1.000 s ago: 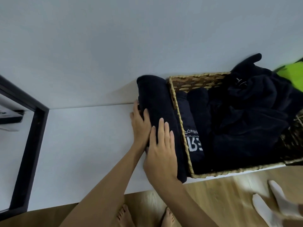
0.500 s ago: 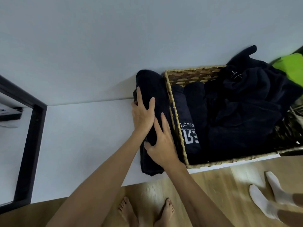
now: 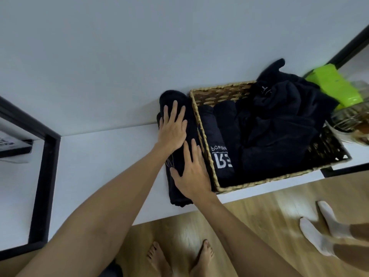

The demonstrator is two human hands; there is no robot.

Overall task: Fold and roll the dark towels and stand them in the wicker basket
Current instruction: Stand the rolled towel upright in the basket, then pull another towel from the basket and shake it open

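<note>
Left hand [image 3: 173, 127] and right hand [image 3: 192, 172], both laid flat with fingers straight and slightly spread, press on the long dark rolled towel [image 3: 177, 148] lying on the white tabletop [image 3: 95, 166] just outside the left wall of the rectangular woven wicker basket [image 3: 203, 132]; neither hand grips anything. The left hand rests on the far half of the roll, the right hand on the near half, its fingers reaching toward the basket's left rim. At far left, a black metal frame [image 3: 43, 188] borders the tabletop. Inside the basket, two dark rolled towels lie side by side along the left wall: a printed roll [image 3: 217, 148] bearing white lettering, then a plain roll [image 3: 227, 124]. To their right, a loose heap of dark unfolded towels [image 3: 283, 124] fills the rest of the basket and spills over its far rim. Beyond the basket's right end sits a bright green object [image 3: 335, 86], its kind indistinct. Below the table edge, on the pale wooden floor [image 3: 259, 216], appear the person's bare feet [image 3: 179, 256] and, at right, another person's white-socked feet [image 3: 319, 230].
</note>
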